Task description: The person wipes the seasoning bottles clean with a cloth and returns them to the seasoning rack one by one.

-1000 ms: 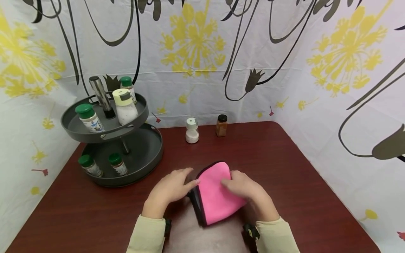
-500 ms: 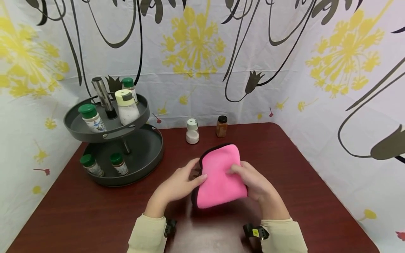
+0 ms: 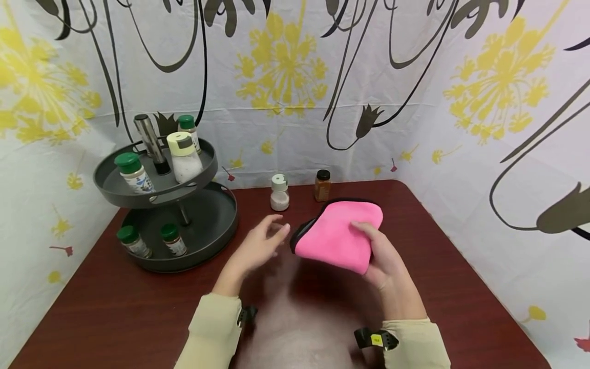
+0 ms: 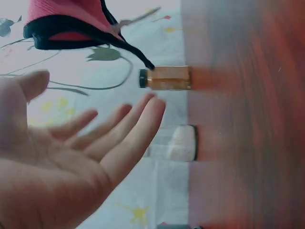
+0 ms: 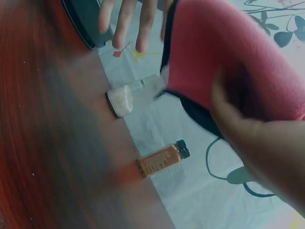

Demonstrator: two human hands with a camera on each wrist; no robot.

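A folded pink cloth with black edging [image 3: 338, 233] is held up over the table by my right hand [image 3: 387, 261], thumb on the pink face and the other fingers behind it. The right wrist view shows the same cloth [image 5: 209, 52] curving around that thumb. My left hand [image 3: 258, 246] is raised to the left of the cloth, apart from it and holding nothing. Its fingers [image 4: 124, 143] are spread and relaxed in the left wrist view. Beyond the hands stand a white-capped shaker with white contents [image 3: 279, 195] and a black-capped bottle of orange-brown spice [image 3: 322, 185].
At the left of the dark red table [image 3: 138, 323] stands a two-tier grey turntable rack [image 3: 216, 246]. It carries green-capped jars [image 3: 130, 166], a silver grinder [image 3: 149, 141] and a shaker with a pale yellow cap [image 3: 183, 161]. Patterned white cloth [image 3: 258, 159] hangs behind.
The cloth has risen off the table and turned, moving to the right in my right hand. My left hand has let go of it and drawn away.
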